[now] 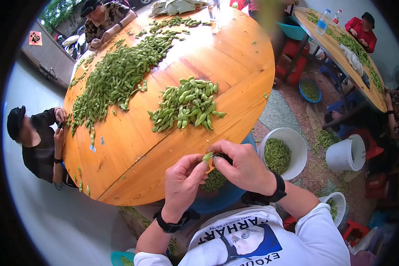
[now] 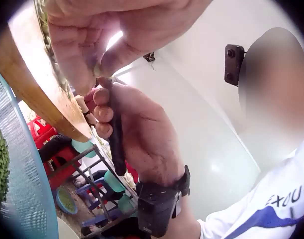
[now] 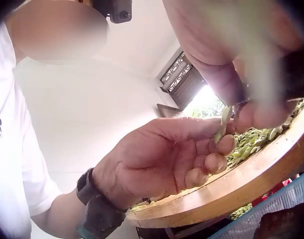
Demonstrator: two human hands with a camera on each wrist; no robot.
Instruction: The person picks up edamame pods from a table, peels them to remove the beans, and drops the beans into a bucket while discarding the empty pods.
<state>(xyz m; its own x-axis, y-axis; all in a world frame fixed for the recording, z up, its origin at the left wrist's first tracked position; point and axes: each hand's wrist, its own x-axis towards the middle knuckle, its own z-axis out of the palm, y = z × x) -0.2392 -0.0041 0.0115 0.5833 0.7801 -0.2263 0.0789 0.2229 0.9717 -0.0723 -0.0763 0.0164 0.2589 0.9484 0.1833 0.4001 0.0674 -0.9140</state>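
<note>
In the head view my left hand (image 1: 181,179) pinches a green soybean pod (image 1: 207,157) between thumb and forefinger. The pod points toward my right hand (image 1: 244,166), whose fingertips are right at its end. A slim black tool (image 2: 117,144) lies along the right palm under curled fingers in the left wrist view; its working end is hidden at the pod. Both hands are over a blue basin (image 1: 219,202) of trimmed pods by the table edge. Ahead of them lies a small heap of pods (image 1: 188,104).
A larger pod pile (image 1: 119,73) spreads over the round wooden table (image 1: 235,57). To the right, a white bucket (image 1: 299,155) holds pods, with another white bucket (image 1: 339,155) beyond. Two people sit at the table's far and left sides; others sit at a second table (image 1: 306,20).
</note>
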